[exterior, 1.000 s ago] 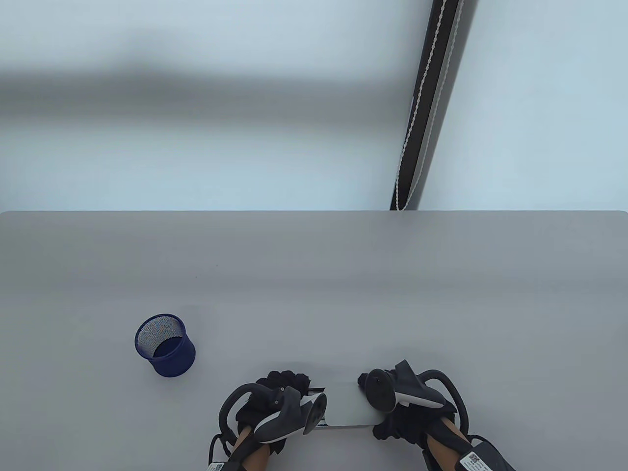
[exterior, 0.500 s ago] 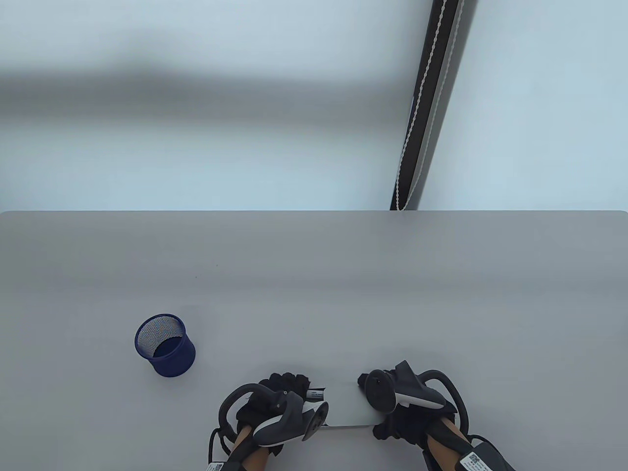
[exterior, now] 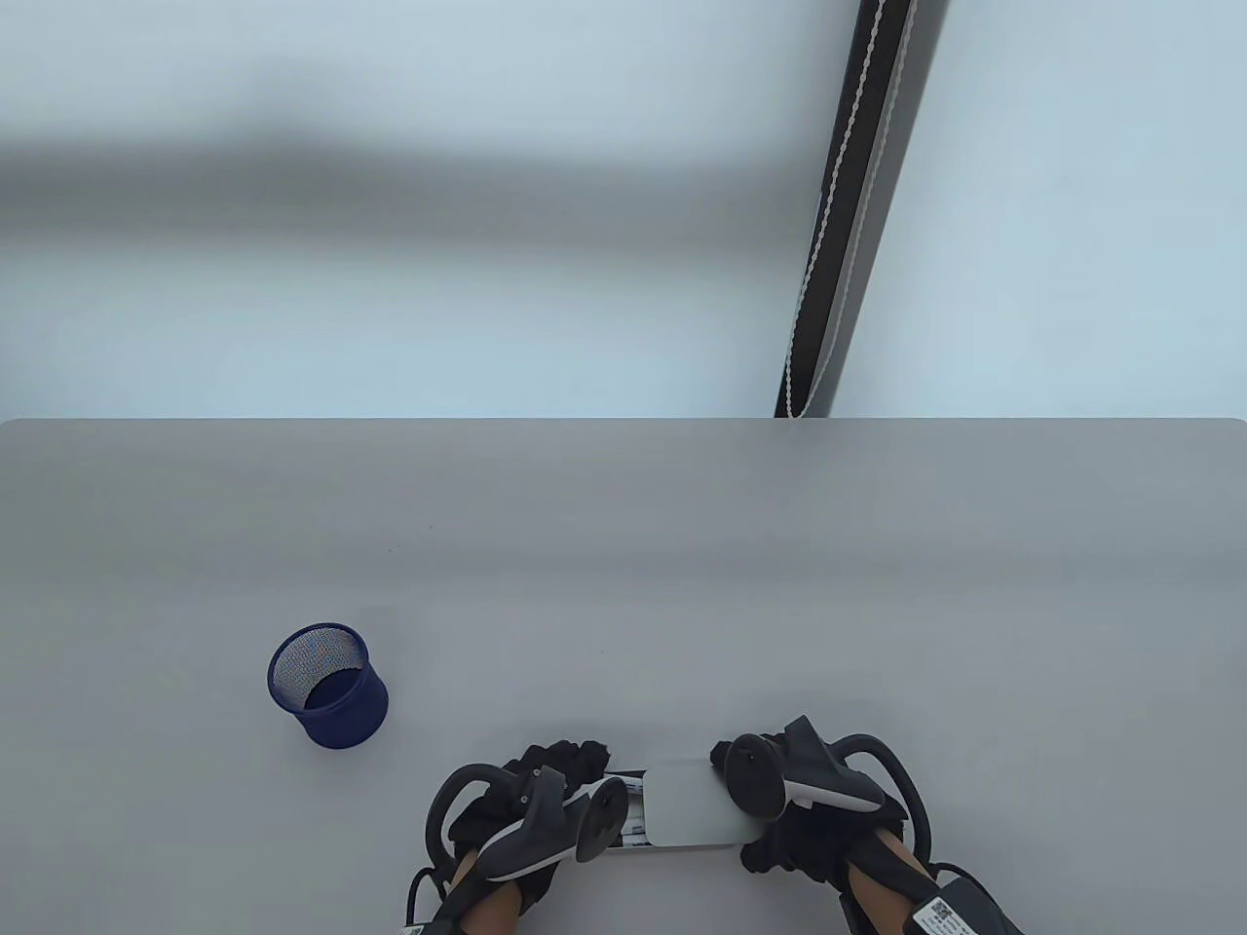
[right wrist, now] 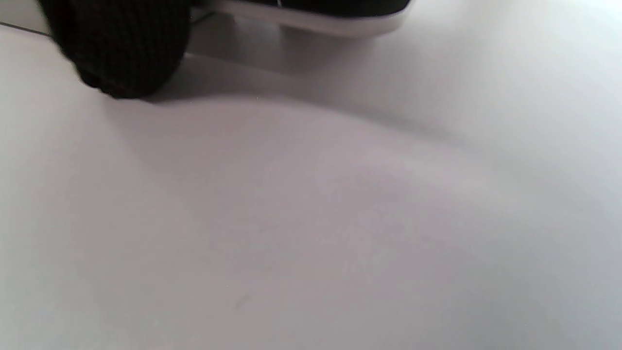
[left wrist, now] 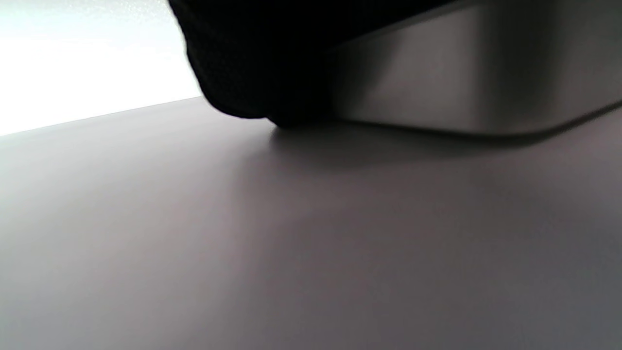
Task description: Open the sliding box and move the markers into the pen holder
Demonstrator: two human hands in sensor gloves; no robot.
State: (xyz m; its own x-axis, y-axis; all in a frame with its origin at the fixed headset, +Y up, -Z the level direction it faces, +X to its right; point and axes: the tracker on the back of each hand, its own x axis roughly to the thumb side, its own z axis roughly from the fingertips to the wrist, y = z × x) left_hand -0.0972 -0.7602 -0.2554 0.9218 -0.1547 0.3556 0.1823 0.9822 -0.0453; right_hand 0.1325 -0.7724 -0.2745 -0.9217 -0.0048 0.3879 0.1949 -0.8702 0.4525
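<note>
left hand (exterior: 531,813) curled, right hand (exterior: 794,813) curled, close together

The pen holder (exterior: 328,685) is dark blue wire mesh, looks like metal. The sliding box (exterior: 692,806) has a smooth, matt pale grey lid, plastic or metal, can't tell. Gloves are black knit cloth, the weave shows on the fingers (right wrist: 121,48). The surface (exterior: 682,584) is smooth matt grey.
</note>
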